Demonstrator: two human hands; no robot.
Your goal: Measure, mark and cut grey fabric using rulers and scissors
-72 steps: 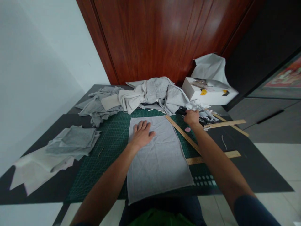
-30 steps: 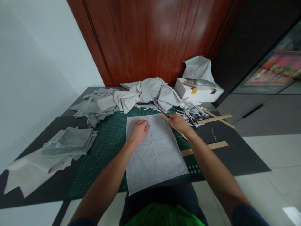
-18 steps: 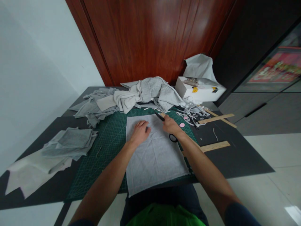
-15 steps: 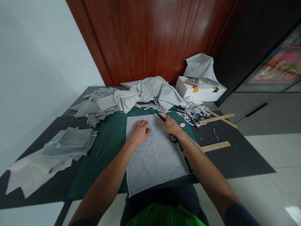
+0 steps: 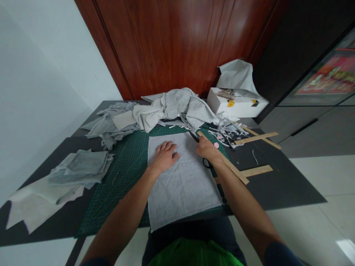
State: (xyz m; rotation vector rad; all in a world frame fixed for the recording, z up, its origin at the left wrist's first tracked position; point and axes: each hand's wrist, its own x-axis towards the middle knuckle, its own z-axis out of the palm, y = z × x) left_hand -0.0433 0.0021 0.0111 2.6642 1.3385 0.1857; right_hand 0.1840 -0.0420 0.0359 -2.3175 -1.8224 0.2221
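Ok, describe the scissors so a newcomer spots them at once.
On the dark table, find the green gridded mat and the grey cloth spread over it. The scissors are in the right hand, by the cloth's right edge: dark blade, round black finger loop, unlike the pale wooden rulers nearby.

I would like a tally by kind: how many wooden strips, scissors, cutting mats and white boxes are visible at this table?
Wooden strips: 4
Black scissors, in the right hand: 1
Green cutting mat: 1
White box: 1
Total: 7
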